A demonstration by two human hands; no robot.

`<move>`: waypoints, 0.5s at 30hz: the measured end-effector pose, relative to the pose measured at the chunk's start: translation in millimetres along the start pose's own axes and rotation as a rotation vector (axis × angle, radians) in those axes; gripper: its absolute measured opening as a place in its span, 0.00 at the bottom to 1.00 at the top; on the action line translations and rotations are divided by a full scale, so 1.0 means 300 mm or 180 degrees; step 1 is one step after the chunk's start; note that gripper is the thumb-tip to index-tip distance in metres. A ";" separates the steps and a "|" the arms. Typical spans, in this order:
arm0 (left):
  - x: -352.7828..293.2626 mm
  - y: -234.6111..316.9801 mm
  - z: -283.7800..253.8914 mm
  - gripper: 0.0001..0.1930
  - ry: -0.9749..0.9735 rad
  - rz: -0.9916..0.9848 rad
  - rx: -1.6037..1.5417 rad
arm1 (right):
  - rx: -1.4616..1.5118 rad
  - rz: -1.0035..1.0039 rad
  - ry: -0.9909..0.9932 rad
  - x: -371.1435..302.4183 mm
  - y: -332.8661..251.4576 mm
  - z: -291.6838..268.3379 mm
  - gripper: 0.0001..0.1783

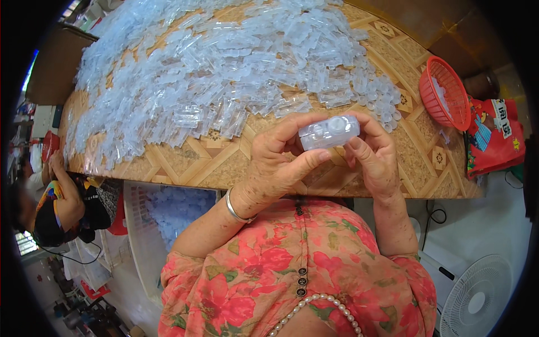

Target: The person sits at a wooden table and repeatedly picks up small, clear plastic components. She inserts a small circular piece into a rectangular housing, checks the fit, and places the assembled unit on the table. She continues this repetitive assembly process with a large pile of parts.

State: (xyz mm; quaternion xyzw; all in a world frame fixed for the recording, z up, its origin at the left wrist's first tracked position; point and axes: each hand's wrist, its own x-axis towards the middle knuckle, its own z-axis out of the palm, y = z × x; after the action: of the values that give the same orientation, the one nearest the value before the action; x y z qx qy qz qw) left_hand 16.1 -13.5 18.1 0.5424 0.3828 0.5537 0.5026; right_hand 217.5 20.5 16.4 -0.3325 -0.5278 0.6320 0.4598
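Between my two hands I hold a small clear plastic case (330, 132) with rounded ends and a round knob-like part on its face. My left hand (283, 147) grips its left end, thumb along the lower edge and fingers behind. The fingers of my right hand (373, 150) close on the other end, the thumb near its lower corner. Just beyond my hands, a wide heap of clear plastic pieces (224, 73) covers much of the table (219, 160). Small round clear discs (379, 92) lie at the heap's right edge.
A red plastic basket (432, 92) with some clear pieces stands at the table's right, beside a red printed bag (494, 137). Below the table's left edge is a white crate (137, 224) of bluish pieces. A white fan (476, 302) stands lower right. Another person (62, 202) sits at left.
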 end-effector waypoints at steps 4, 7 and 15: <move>0.018 -0.005 -0.015 0.27 0.0084 0.0712 0.1441 | 0.0179 0.0244 -0.0098 -0.012 0.042 -0.025 0.23; 0.028 0.004 -0.006 0.29 0.0142 0.0844 0.1649 | 0.0546 0.0473 0.0019 -0.020 0.076 -0.041 0.24; 0.042 -0.027 -0.002 0.29 0.0256 0.0796 0.1408 | 0.1164 0.0668 0.0009 -0.021 0.110 -0.036 0.27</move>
State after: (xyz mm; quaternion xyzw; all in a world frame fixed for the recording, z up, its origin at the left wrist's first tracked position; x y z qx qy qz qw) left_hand 18.0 0.6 13.0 0.6598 0.4443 0.5355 0.2837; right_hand 221.8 17.9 -18.4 -0.2975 -0.3661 0.7612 0.4449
